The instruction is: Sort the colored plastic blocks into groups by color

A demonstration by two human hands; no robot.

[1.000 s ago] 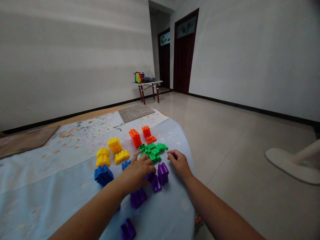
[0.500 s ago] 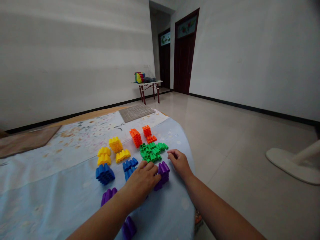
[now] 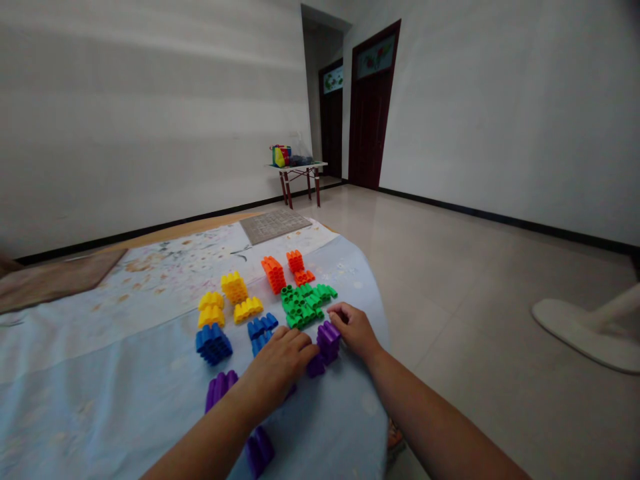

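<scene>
Purple tube-shaped blocks [image 3: 329,341] stand stacked near the table's right edge, between my hands. My left hand [image 3: 284,360] reaches over the blue blocks [image 3: 262,326], palm down with bent fingers, beside a lower purple piece [image 3: 315,365]; what its fingertips hold is hidden. Just behind the purple stack, my right hand [image 3: 350,325] is closed, thumb and index finger together, near the green blocks [image 3: 303,305]; anything between them is too small to tell. More purple blocks [image 3: 221,389] lie left of my left forearm, and another purple group [image 3: 259,451] is nearer the front.
Yellow blocks [image 3: 234,287], a blue stack [image 3: 213,343] and orange blocks [image 3: 273,274] stand on the cloth-covered table [image 3: 125,400]. A grey mat [image 3: 275,226] lies at the far edge, a brown one [image 3: 60,280] at left. Beyond is a small table [image 3: 320,165].
My right hand has moved slightly left, closer to the purple stack. My left hand has shifted a little left, leaving more of the lower purple piece in sight.
</scene>
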